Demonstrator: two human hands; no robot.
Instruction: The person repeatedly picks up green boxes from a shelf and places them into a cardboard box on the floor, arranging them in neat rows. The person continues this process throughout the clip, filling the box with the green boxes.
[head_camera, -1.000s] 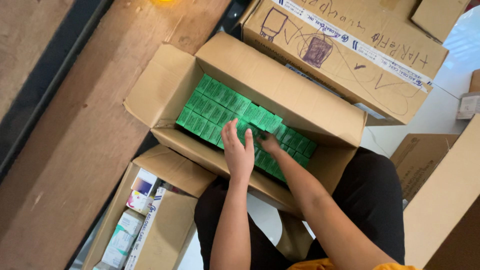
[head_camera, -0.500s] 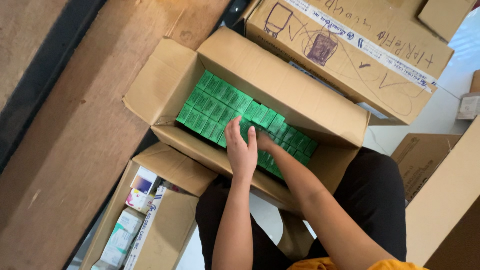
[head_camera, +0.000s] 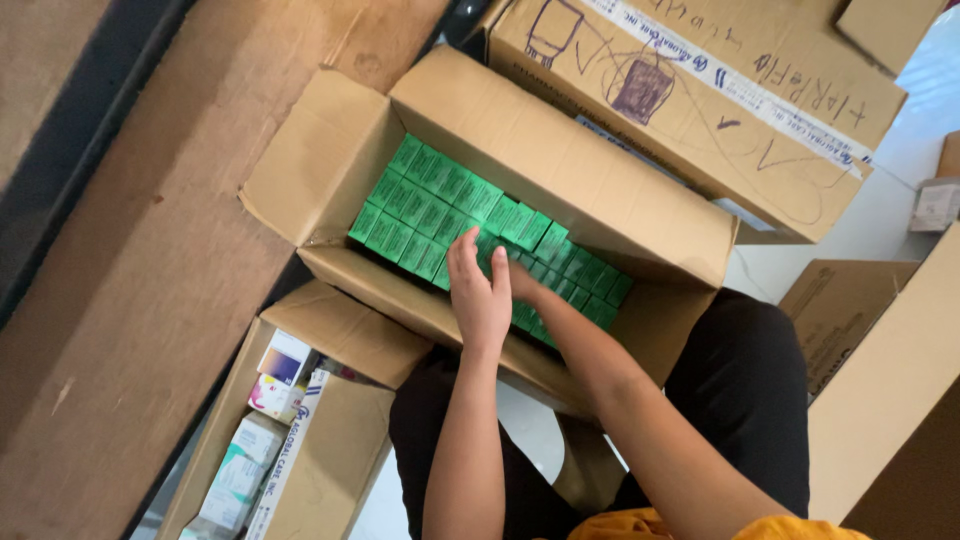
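An open cardboard box (head_camera: 560, 170) rests on my lap, packed with rows of small green boxes (head_camera: 430, 200). My left hand (head_camera: 480, 290) reaches over the near wall with its fingers together, pressed onto the green boxes in the middle of the near row. My right hand (head_camera: 524, 284) lies right beside it, touching it. Its fingers are down among the same green boxes and mostly hidden behind my left hand. The two hands close on those boxes from both sides.
A second open carton (head_camera: 340, 440) at lower left holds white and coloured packets (head_camera: 280, 375). A large taped, scribbled carton (head_camera: 700, 110) stands behind the open box. More cardboard (head_camera: 880, 400) is at the right, and a wooden surface (head_camera: 150, 300) at the left.
My left hand's spread fingers have come together and it has slid right against my right hand. The view has shifted slightly.
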